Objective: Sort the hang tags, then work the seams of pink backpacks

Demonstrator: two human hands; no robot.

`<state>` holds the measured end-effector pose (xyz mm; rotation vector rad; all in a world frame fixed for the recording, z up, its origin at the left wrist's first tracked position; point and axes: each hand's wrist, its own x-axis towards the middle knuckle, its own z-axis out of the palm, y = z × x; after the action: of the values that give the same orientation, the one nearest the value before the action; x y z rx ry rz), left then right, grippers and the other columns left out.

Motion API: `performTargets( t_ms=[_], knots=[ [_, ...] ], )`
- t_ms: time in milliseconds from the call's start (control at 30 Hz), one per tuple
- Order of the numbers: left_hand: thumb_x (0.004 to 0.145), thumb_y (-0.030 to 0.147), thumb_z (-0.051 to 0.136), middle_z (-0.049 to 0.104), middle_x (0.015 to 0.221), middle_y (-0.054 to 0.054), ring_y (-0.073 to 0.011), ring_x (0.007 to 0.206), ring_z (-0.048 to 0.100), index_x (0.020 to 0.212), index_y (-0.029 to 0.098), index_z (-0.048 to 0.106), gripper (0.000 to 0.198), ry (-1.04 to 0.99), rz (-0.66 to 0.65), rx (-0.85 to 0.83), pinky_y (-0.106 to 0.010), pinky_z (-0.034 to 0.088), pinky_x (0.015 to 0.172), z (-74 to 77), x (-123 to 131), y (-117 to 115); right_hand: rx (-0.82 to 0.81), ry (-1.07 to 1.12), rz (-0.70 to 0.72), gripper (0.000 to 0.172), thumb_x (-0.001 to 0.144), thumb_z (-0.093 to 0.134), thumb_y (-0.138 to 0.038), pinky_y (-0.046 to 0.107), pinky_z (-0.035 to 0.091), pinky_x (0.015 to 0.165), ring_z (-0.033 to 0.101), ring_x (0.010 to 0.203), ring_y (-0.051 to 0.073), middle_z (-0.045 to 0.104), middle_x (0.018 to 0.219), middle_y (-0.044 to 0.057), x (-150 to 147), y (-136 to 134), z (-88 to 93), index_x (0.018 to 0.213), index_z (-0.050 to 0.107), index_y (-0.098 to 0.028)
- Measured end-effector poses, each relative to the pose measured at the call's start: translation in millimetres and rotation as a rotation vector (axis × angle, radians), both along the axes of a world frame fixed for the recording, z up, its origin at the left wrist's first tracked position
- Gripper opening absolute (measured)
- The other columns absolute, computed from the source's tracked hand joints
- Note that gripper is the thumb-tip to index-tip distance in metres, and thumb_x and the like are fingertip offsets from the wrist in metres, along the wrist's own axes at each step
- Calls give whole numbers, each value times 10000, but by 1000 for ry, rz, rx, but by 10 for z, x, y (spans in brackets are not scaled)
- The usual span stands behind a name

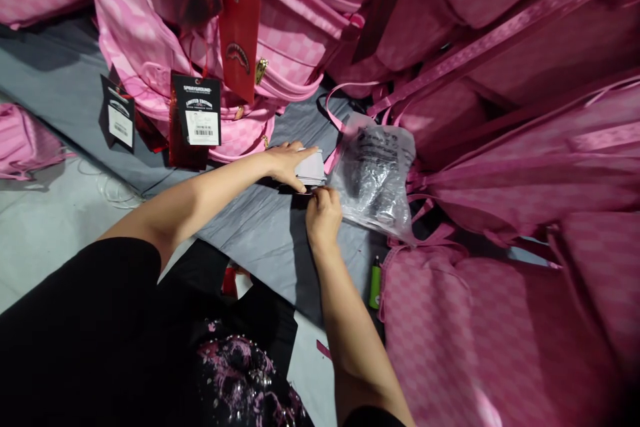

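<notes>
Two grips mid-frame: left grip (287, 160) clasps a white card stack (312, 167), right grip (324, 213) pinches its lower edge.

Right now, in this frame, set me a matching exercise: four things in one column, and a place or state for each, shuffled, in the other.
Things
1. stack of cards
2. clear plastic bag
3. green lighter
4. red tag

Places
A. on the grey sheet, beside the right forearm
B. hanging from a pink backpack
C. held between left hand and right hand
D. lying just right of both hands

Pairs: 1-C, 2-D, 3-A, 4-B
</notes>
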<state>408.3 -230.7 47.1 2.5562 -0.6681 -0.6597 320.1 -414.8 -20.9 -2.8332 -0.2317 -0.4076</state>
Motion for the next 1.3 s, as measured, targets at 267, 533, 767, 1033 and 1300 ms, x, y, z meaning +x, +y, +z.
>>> performTargets(
  t_ms=[267, 533, 767, 1033, 1300],
  knots=[
    [549, 711, 762, -34, 1707, -143, -458, 1552, 93, 1618, 288, -77, 1423, 97, 27, -45, -540, 209, 1238, -24, -92, 8, 179, 15, -163, 276, 804, 428, -125, 429, 487, 800, 584, 837, 270, 646, 949, 152, 167, 39, -118, 1002, 620, -139],
    [641, 431, 747, 77, 1685, -184, -450, 1500, 261, 1623, 252, -40, 1270, -48, 96, -18, -525, 287, 1199, -68, -208, -97, 223, 10, -137, 391, 763, 461, -107, 462, 514, 919, 638, 968, 272, 666, 1065, 177, 204, -30, -103, 1132, 587, -121],
    [637, 558, 778, -57, 1699, -180, -433, 1565, 54, 1622, 246, -42, 1319, -7, 98, -113, -538, 173, 1249, -156, -210, -63, 591, 5, -20, 701, 785, 489, -182, 519, 398, 1159, 519, 1362, 276, 521, 1474, 217, 230, -19, -223, 1473, 383, -101],
    [528, 555, 861, -156, 1691, -170, -398, 1575, -59, 1607, 271, -127, 1491, 38, 10, -233, -533, 142, 1264, -264, -197, 84, 1077, -69, -220, 606, 825, 309, -209, 469, 475, 1096, 598, 1254, 208, 591, 1365, 157, 410, 219, -390, 1402, 480, -132],
    [616, 454, 880, 78, 1688, -166, -401, 1534, 172, 1624, 257, 94, 1293, -221, 58, -200, -538, 234, 1233, -460, -286, -6, 1238, -96, -334, 534, 920, 302, -417, 444, 490, 1065, 622, 1183, 230, 655, 1243, 152, 678, 356, -264, 1199, 633, -105]
  ],
)
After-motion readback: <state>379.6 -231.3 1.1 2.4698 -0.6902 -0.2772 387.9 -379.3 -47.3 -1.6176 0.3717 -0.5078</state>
